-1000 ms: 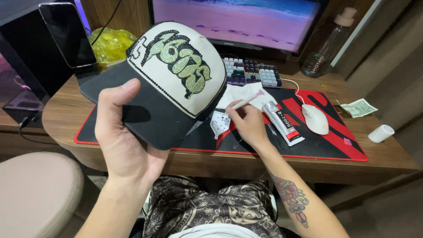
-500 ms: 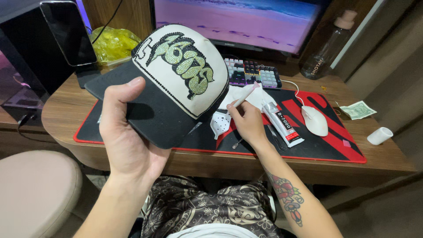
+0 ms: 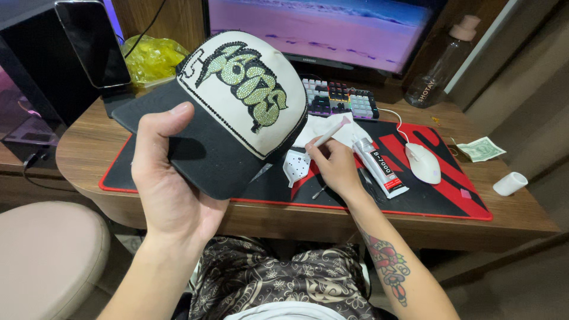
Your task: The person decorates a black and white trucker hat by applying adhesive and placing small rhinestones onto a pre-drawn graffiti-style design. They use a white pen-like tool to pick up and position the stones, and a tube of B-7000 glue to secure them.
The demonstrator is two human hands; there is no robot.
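Head view, only view. Left hand (image 3: pixel 172 178) closed around the black brim of a cap (image 3: pixel 237 112), thumb on top of the brim, fingers hidden underneath. Cap held up above the left part of the worktop (image 3: pixel 83 148), front panel tilted toward the camera. Panel is cream, edged with dark stones, carrying a large green rhinestone design.

Right hand (image 3: pixel 338 169) rests on the red-and-black desk mat (image 3: pixel 450 195), just right of the cap. It pinches a slim pink-tipped stick (image 3: pixel 329 133) between thumb and fingers, tip pointing up and far-right. Fingers curled closed around the stick. Tattoo on the right forearm.

Just left of the right hand: a small white perforated tray (image 3: pixel 295 168) on the mat, partly under the cap's edge. Just right of the hand: a tube of glue (image 3: pixel 379 169) lying flat, nozzle toward the far side. A white cloth (image 3: pixel 349 125) lies behind the hand, touching the tube's far end.

Further right on the mat: white mouse (image 3: pixel 424 163), cable running to the far side. Off the mat at right: a banknote (image 3: pixel 481 149) and a small white cylinder (image 3: pixel 510 184), apart from each other.

Far side: keyboard (image 3: pixel 341 102) with mixed-colour keys, monitor (image 3: pixel 320 26) behind it, dark bottle (image 3: pixel 438 71) at far right. Far left: yellow plastic bag (image 3: pixel 151 59) and an upright phone (image 3: pixel 92 44).
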